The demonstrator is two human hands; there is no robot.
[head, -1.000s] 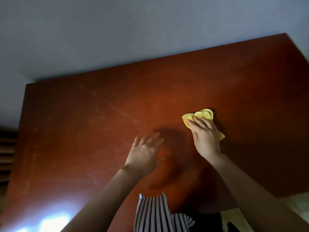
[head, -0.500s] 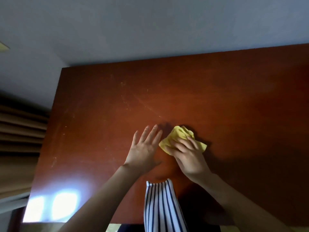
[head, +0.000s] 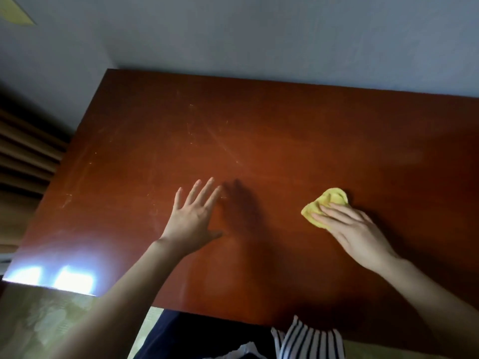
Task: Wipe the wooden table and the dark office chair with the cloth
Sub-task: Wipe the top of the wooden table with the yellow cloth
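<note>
A reddish-brown wooden table [head: 259,141] fills most of the view, with faint scratches and streaks on its top. A crumpled yellow cloth [head: 328,203] lies on it right of centre. My right hand [head: 355,231] presses the cloth flat onto the wood with straight fingers laid over its near part. My left hand [head: 193,218] rests flat on the table with fingers spread, well to the left of the cloth. The dark office chair is not in view.
A grey wall [head: 259,35] runs behind the table's far edge. Brown curtain folds [head: 23,156] hang at the left. Window light glares on the table's near left corner [head: 51,278]. Patterned floor [head: 39,322] and my striped clothing [head: 308,340] show below the near edge.
My right hand has slid the cloth to the right, away from my left hand, which has stayed planted on the table. The view has shifted a little to the left.
</note>
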